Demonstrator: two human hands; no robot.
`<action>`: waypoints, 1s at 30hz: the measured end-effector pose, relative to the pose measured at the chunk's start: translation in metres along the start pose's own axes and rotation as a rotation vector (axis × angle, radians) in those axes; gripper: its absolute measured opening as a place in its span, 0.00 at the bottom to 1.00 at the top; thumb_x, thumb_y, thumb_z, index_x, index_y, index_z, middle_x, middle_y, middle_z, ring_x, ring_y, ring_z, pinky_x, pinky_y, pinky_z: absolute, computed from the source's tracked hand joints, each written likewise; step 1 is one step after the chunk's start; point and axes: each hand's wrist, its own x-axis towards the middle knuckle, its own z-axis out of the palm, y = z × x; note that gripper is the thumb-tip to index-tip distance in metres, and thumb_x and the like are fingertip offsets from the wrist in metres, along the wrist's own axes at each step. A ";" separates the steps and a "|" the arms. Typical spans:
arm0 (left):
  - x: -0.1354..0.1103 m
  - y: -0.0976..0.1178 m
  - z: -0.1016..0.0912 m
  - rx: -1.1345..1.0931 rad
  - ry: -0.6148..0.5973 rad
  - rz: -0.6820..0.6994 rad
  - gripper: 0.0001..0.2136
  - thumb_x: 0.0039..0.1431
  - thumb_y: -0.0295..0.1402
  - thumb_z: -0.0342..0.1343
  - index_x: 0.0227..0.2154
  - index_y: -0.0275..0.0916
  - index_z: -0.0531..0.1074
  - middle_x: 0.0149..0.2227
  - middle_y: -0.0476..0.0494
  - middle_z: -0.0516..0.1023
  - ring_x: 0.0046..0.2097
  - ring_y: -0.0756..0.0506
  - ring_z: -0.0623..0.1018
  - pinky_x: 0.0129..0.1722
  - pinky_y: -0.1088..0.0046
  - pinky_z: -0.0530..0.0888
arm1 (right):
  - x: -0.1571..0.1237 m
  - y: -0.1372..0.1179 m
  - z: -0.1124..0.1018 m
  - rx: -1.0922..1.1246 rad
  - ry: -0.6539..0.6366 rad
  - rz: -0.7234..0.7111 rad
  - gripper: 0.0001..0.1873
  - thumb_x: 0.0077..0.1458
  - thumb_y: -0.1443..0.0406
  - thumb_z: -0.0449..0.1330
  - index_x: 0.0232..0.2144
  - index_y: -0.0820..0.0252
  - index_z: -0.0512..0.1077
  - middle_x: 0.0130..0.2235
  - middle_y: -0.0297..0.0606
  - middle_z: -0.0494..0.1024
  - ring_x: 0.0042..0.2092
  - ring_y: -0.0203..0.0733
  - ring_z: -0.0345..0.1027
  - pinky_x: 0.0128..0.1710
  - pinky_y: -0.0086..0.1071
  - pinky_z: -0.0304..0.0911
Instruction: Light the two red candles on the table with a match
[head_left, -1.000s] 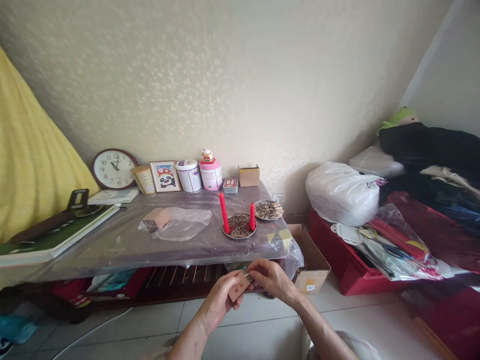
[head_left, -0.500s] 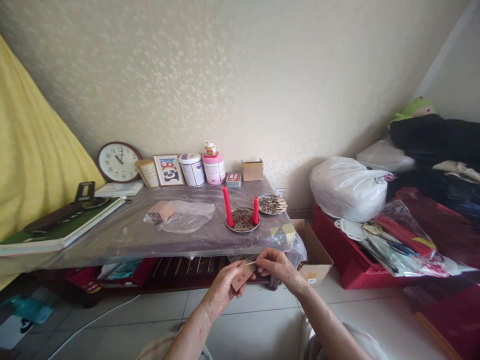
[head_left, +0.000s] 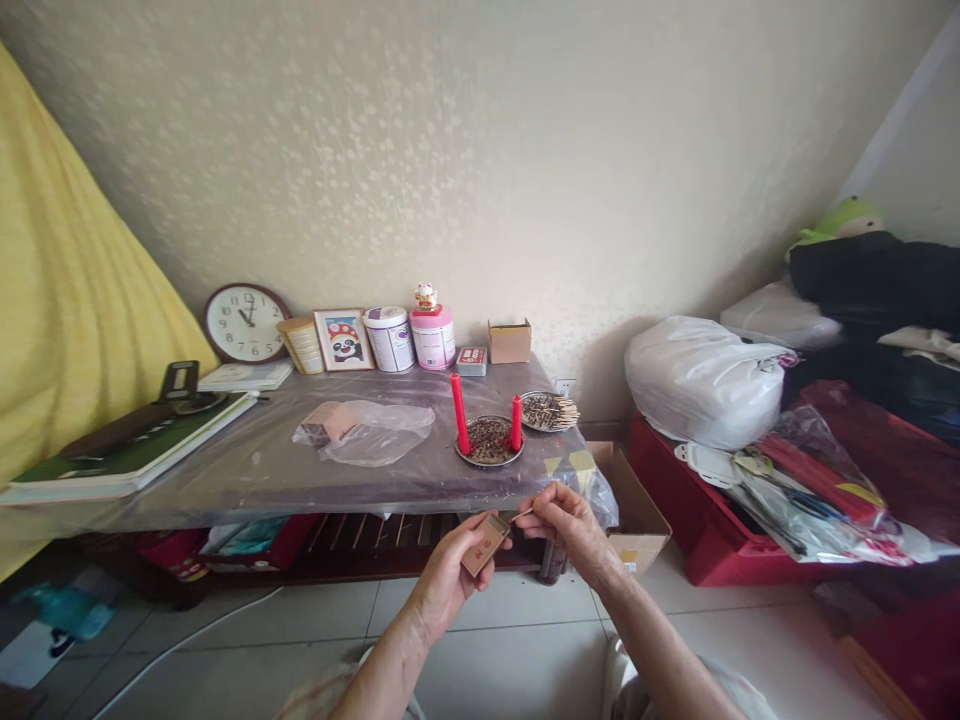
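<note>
My left hand [head_left: 450, 572] is closed round a small brown matchbox [head_left: 486, 544] with red print, held below the front edge of the low table [head_left: 247, 470]. My right hand [head_left: 570, 528] pinches a thin match [head_left: 521, 516], its tip just right of the box's upper end. Straight beyond the hands, on the table, a round metal dish [head_left: 489, 442] holds a tall red candle [head_left: 459, 413] and a short red candle [head_left: 516, 422]. Neither candle shows a flame.
A second dish of spent matches [head_left: 549, 410] lies behind the candles. Clear plastic covers the table, with a bag [head_left: 367, 432], a clock [head_left: 244, 321], tins [head_left: 390, 338], a framed panda picture [head_left: 343, 339] and books [head_left: 127, 450]. An open cardboard box [head_left: 628, 505], red crates and white bags [head_left: 705, 385] crowd the right.
The right hand has drawn a match out of the box and now holds it clear beside the box's end. The view has shifted slightly left and upward.
</note>
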 end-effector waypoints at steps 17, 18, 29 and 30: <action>0.001 -0.003 0.000 0.082 0.116 0.067 0.25 0.54 0.33 0.52 0.55 0.29 0.62 0.31 0.39 0.81 0.21 0.52 0.68 0.20 0.74 0.60 | 0.002 0.004 0.003 -0.082 0.010 -0.027 0.19 0.42 0.53 0.68 0.29 0.57 0.67 0.30 0.32 0.78 0.32 0.39 0.76 0.38 0.34 0.70; 0.002 -0.003 0.000 0.084 0.123 0.073 0.26 0.54 0.33 0.52 0.56 0.29 0.62 0.30 0.39 0.81 0.21 0.52 0.68 0.20 0.74 0.59 | 0.002 0.006 0.004 -0.140 0.003 -0.054 0.19 0.43 0.52 0.67 0.30 0.57 0.68 0.30 0.32 0.77 0.32 0.40 0.75 0.39 0.35 0.70; 0.002 -0.001 0.003 0.090 0.195 0.144 0.22 0.54 0.33 0.52 0.53 0.39 0.68 0.38 0.43 0.82 0.36 0.46 0.77 0.29 0.73 0.69 | -0.017 0.020 0.027 -0.912 -0.122 -0.533 0.15 0.51 0.65 0.64 0.42 0.55 0.67 0.46 0.39 0.72 0.48 0.45 0.67 0.49 0.38 0.64; 0.002 -0.001 0.003 0.088 0.197 0.155 0.21 0.54 0.34 0.52 0.52 0.40 0.69 0.42 0.42 0.81 0.42 0.43 0.78 0.35 0.71 0.71 | -0.017 0.022 0.029 -0.934 -0.123 -0.552 0.17 0.50 0.66 0.64 0.43 0.55 0.66 0.48 0.40 0.70 0.50 0.46 0.66 0.51 0.39 0.64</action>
